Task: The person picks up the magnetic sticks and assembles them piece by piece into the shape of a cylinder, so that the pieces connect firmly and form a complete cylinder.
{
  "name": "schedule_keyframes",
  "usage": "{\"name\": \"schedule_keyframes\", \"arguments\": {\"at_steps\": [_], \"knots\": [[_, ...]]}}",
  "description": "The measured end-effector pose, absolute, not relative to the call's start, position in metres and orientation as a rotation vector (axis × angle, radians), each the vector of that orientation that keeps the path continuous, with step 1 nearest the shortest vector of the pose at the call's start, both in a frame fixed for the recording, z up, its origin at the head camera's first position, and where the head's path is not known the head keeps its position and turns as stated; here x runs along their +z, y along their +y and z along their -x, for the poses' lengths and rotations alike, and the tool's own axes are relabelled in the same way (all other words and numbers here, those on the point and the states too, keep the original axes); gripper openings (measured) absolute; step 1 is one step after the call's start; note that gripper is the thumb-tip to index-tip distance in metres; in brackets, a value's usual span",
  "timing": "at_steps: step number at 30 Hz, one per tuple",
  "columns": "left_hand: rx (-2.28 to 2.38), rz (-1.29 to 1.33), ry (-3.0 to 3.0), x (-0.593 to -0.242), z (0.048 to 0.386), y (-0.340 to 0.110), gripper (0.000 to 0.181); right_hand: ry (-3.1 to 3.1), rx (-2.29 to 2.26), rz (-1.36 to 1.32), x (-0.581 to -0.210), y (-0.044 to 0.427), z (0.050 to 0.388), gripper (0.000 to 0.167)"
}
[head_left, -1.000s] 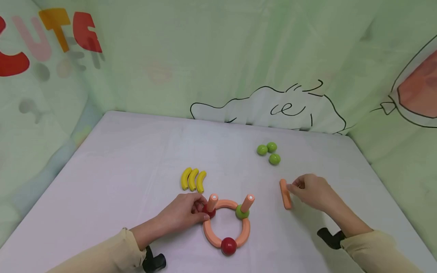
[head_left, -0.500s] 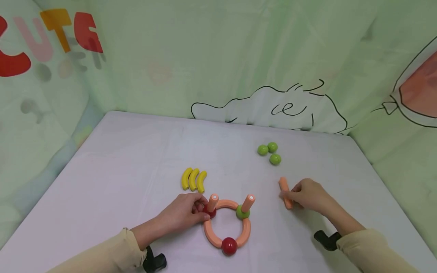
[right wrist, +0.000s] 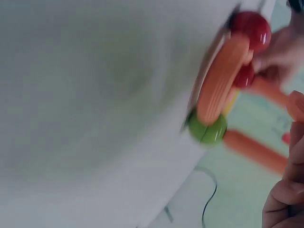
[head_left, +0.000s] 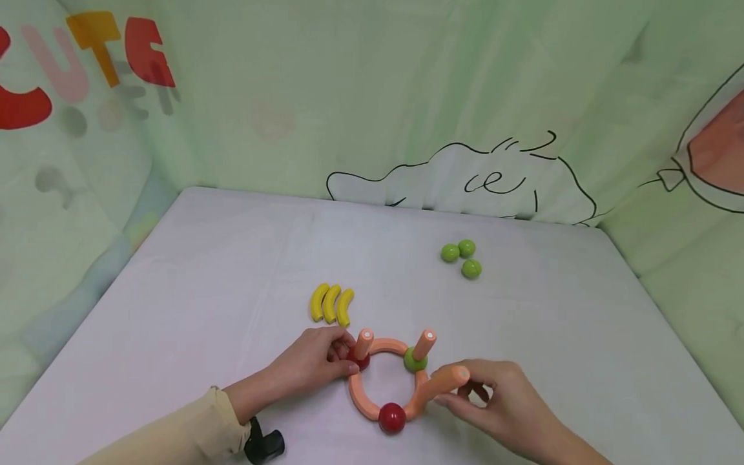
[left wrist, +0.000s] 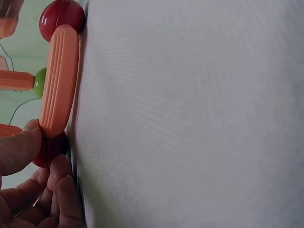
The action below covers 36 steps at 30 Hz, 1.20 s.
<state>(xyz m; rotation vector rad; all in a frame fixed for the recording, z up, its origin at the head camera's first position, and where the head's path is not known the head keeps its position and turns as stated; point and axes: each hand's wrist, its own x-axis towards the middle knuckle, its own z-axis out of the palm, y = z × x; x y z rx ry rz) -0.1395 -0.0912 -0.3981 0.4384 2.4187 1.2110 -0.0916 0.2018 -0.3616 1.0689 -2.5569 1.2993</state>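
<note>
A ring of curved orange sticks (head_left: 363,402) joined by balls lies on the table. My left hand (head_left: 310,361) pinches the red ball (left wrist: 50,151) at the ring's left between thumb and fingers. One orange stick (head_left: 364,344) rises from that ball, another orange stick (head_left: 425,345) from the green ball (head_left: 415,361) at the right. At the front is a second red ball (head_left: 392,418), with no upright on it. My right hand (head_left: 502,403) holds a loose orange stick (head_left: 446,381) tilted above the ring's right side. Fingers hide part of the held red ball.
Three yellow banana-shaped pieces (head_left: 330,304) lie side by side just behind the ring. Farther back to the right sit three green balls (head_left: 450,252). A printed green cloth (head_left: 244,116) stands behind the white table (head_left: 244,239).
The right hand has lifted the loose orange stick off the table and carried it left and nearer, over the ring's right side. My left hand keeps its grip on the red ball.
</note>
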Motion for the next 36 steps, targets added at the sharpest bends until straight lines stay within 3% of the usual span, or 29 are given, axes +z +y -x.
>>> {"name": "schedule_keyframes", "arguments": {"at_steps": [7,15,24,36], "knots": [[1.226,-0.441,2.418,-0.400,0.140,-0.092,0.028,-2.446,1.238,-1.411,-0.374,0.177,0.092,0.024],[1.225,-0.441,2.417,-0.398,0.140,-0.091,0.029,-2.537,1.054,-1.387,-0.373,0.167,0.091,0.014],[1.223,-0.450,2.425,-0.398,0.140,-0.091,0.028,-2.529,0.937,-1.461,-0.372,0.167,0.092,0.024],[1.209,-0.436,2.425,-0.399,0.140,-0.091,0.029,-2.549,0.929,-1.465,-0.371,0.168,0.092,0.022]]}}
